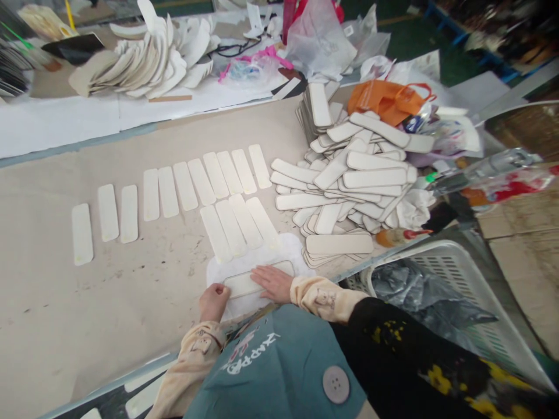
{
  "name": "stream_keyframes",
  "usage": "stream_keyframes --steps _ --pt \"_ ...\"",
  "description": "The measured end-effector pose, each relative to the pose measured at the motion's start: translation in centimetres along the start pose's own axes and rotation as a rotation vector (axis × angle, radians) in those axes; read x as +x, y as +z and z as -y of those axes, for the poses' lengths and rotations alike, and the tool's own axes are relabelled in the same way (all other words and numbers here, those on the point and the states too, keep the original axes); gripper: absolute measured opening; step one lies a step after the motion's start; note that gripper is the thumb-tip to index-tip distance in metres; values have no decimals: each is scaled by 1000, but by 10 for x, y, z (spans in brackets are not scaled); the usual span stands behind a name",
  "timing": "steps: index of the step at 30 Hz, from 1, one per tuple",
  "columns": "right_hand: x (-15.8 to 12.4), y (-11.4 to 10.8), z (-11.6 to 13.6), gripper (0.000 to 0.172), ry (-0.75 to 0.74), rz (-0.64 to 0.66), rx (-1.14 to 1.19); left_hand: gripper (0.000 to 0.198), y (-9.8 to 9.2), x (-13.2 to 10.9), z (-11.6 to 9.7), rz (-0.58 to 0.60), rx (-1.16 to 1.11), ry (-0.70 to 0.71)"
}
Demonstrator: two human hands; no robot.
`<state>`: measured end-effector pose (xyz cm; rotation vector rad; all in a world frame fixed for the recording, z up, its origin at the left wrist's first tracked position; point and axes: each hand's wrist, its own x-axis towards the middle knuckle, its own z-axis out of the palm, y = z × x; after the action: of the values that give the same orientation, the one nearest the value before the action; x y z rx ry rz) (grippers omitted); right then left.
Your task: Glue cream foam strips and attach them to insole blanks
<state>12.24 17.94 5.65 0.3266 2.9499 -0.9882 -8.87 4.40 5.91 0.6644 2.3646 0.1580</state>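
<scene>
A white strip with rounded corners and a dark edge lies on a white sheet at the table's near side. My right hand rests flat on the strip, fingers stretched out. At the strip's left end my left hand is closed in a pinch; what its fingertips hold, if anything, is hidden. Just beyond the sheet, several pale strips lie side by side. A longer row of similar strips stretches behind them to the left.
A heap of dark-edged strips covers the table's right side, near a small bottle. A white plastic basket holds a dark bag at lower right. Curved white pieces, an orange bag and clear plastic bags lie farther back.
</scene>
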Motion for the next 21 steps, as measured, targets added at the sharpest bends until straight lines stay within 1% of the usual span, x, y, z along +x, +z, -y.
stream_keyframes --steps 2,4,5,7,10,14,17,21 --pt "10 15 1 68 -173 67 -52 19 1 0 0 -2 12 -3" --pt "13 23 -4 69 -241 107 -87 18 1 0 0 -4 18 -5" --pt "10 25 -7 70 -245 112 -97 18 1 0 0 -3 18 -3" --pt "1 22 -16 74 -205 114 -107 18 1 0 0 -2 7 2" --pt "-20 11 -28 80 -88 126 -117 18 2 1 -1 -9 -19 4" --pt "-39 2 -38 79 18 151 -131 15 7 1 0 -59 -59 10" --pt "-42 5 -41 77 29 141 -120 20 8 -5 7 -116 -105 24" --pt "-41 9 -41 76 4 109 -144 36 1 -30 22 -198 -152 97"
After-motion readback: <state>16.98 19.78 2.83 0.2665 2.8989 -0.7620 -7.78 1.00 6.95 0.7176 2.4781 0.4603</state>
